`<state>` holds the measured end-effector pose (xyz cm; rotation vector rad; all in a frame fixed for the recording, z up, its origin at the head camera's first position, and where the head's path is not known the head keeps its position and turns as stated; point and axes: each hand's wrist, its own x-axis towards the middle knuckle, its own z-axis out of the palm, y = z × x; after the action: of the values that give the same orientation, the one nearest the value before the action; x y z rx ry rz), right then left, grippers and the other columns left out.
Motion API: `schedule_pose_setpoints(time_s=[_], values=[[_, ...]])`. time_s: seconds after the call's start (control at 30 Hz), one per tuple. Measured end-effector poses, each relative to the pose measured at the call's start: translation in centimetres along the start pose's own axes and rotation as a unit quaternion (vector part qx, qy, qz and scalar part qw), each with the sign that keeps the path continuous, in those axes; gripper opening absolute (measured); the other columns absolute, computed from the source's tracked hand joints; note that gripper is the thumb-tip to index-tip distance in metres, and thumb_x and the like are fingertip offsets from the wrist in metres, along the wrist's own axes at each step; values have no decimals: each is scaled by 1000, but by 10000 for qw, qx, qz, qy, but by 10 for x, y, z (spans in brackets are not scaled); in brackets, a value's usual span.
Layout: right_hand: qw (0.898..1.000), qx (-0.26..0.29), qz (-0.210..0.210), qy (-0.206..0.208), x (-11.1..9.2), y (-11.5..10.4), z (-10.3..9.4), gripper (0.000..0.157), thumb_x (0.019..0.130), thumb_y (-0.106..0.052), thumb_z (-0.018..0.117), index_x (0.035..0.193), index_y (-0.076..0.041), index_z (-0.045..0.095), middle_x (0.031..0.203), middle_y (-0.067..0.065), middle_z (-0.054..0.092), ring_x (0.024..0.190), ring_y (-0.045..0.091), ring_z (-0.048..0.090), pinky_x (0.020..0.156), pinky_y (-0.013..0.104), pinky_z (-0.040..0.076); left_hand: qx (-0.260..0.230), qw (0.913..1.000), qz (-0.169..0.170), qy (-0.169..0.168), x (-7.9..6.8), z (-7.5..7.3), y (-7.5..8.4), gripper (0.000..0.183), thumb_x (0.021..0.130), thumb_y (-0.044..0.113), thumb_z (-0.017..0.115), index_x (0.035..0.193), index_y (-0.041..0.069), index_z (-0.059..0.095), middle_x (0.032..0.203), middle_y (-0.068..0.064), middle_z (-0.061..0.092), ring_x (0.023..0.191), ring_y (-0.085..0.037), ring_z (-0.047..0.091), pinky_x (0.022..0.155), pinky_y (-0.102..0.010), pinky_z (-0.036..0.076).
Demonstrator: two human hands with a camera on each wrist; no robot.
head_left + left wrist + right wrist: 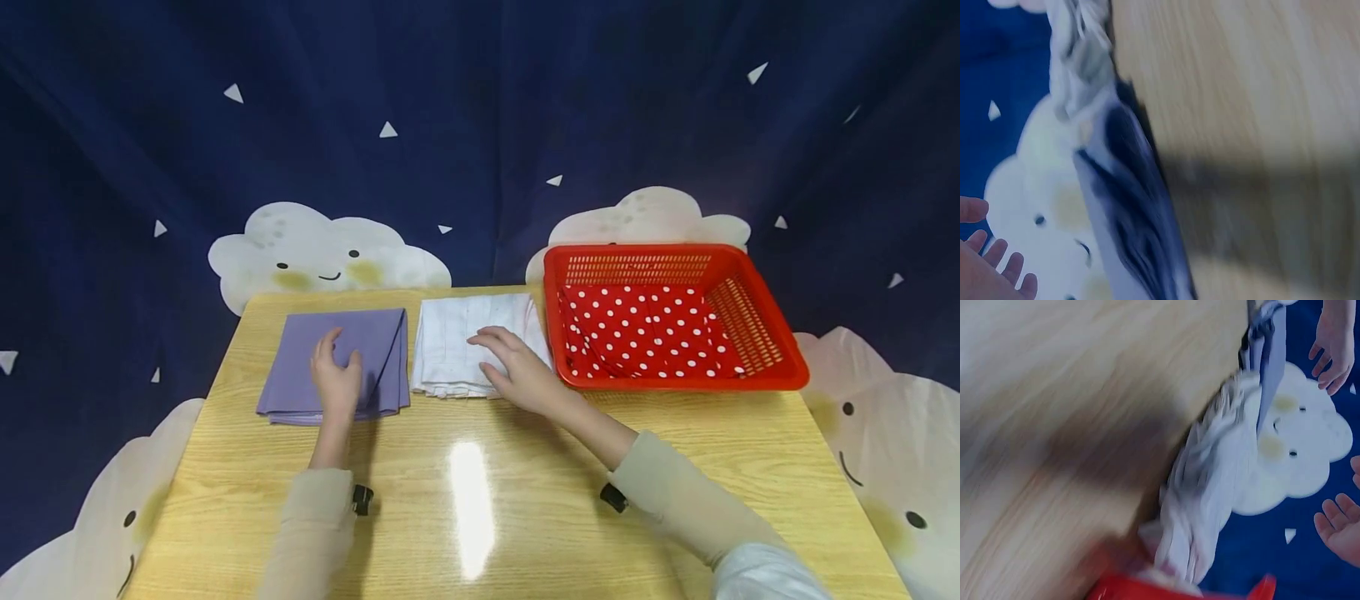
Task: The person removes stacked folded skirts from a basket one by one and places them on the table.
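A folded purple cloth point(296, 362) lies on the left part of the table. Over it hovers my left hand point(337, 379), fingers loosely bent and holding nothing; the left wrist view shows this hand point(991, 269) apart from the cloth's folded edge point(1141, 219). To the right lies a stack of folded white cloth point(446, 342) with several layers at its front edge. My right hand point(521, 375) is above that stack, its fingers spread and relaxed. In the right wrist view the right hand point(1341, 531) appears clear of the white cloth point(1210, 469), with nothing in its grasp.
A red plastic basket point(675, 384) stands at the back right, close beside the white stack. Inside it lies red cloth with white dots point(645, 329). Behind the wooden table point(405, 500) hangs a dark blue curtain point(480, 108) with clouds printed on it.
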<state>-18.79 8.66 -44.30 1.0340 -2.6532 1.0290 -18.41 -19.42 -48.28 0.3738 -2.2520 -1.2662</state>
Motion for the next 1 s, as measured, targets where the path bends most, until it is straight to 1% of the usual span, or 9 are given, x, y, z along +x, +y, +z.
schedule_pose_setpoints(time_s=[0.1, 0.23, 0.3, 0.4, 0.5, 0.6, 0.7, 0.87, 1.0], values=[[9996, -206, 86, 170, -9, 10, -17, 38, 85, -10, 60, 123, -9, 54, 124, 11, 49, 116, 23, 47, 99, 38, 38, -159, 9994, 118, -276, -7, 14, 15, 41, 77, -7, 57, 118, -4, 55, 120, -22, 53, 110, -38, 44, 96, -48, 31], [9976, -394, 268, 501, -22, 28, -38, 40, 83, -8, 62, 122, -7, 54, 124, 13, 49, 115, 26, 46, 98, 42, 39, -234, 9969, 304, -694, -17, 33, 33, 42, 78, -6, 57, 120, -2, 54, 124, -21, 51, 117, -37, 41, 101, -48, 27], [9958, -465, 422, 669, -29, 37, -48, 41, 82, -7, 63, 122, -5, 54, 124, 15, 49, 116, 27, 46, 98, 44, 39, -224, 9948, 449, -891, -23, 44, 41, 41, 80, -4, 57, 120, 0, 54, 125, -19, 51, 118, -36, 41, 102, -48, 28], [9920, -526, 752, 869, -39, 48, -62, 42, 82, -6, 63, 123, -5, 53, 126, 15, 48, 116, 28, 45, 97, 47, 39, -178, 9899, 762, -1181, -32, 59, 50, 40, 80, -1, 57, 120, 3, 55, 126, -17, 51, 118, -35, 41, 100, -49, 28], [9875, -550, 1125, 963, -49, 59, -75, 44, 83, -7, 63, 126, -8, 51, 128, 15, 45, 117, 30, 43, 95, 49, 40, -95, 9839, 1087, -1414, -41, 77, 58, 40, 79, 0, 57, 119, 4, 56, 125, -15, 53, 116, -33, 44, 98, -50, 29], [9832, -651, 1357, 1029, -60, 71, -87, 45, 84, -6, 62, 127, -7, 48, 128, 17, 43, 115, 33, 44, 92, 52, 41, -48, 9781, 1361, -1573, -50, 96, 68, 40, 78, 1, 58, 119, 5, 56, 123, -13, 54, 114, -33, 46, 96, -49, 31], [9798, -746, 1482, 1116, -71, 84, -98, 45, 85, -4, 60, 128, -5, 47, 128, 19, 42, 114, 37, 44, 90, 55, 41, -16, 9721, 1653, -1661, -58, 116, 78, 40, 78, 3, 58, 118, 5, 56, 122, -12, 55, 112, -32, 47, 94, -48, 34], [9732, -923, 1656, 1304, -88, 108, -115, 47, 84, -1, 59, 128, -4, 46, 127, 21, 41, 114, 41, 42, 90, 58, 38, 114, 9586, 2150, -1862, -70, 145, 96, 38, 79, 6, 59, 117, 6, 57, 121, -10, 56, 111, -29, 49, 93, -44, 38], [9692, -954, 1798, 1384, -102, 126, -127, 51, 81, 3, 61, 129, -2, 44, 127, 25, 40, 114, 44, 40, 90, 60, 36, 297, 9458, 2347, -2224, -78, 163, 111, 39, 82, 10, 59, 121, 7, 55, 124, -10, 54, 115, -26, 47, 97, -40, 37]])
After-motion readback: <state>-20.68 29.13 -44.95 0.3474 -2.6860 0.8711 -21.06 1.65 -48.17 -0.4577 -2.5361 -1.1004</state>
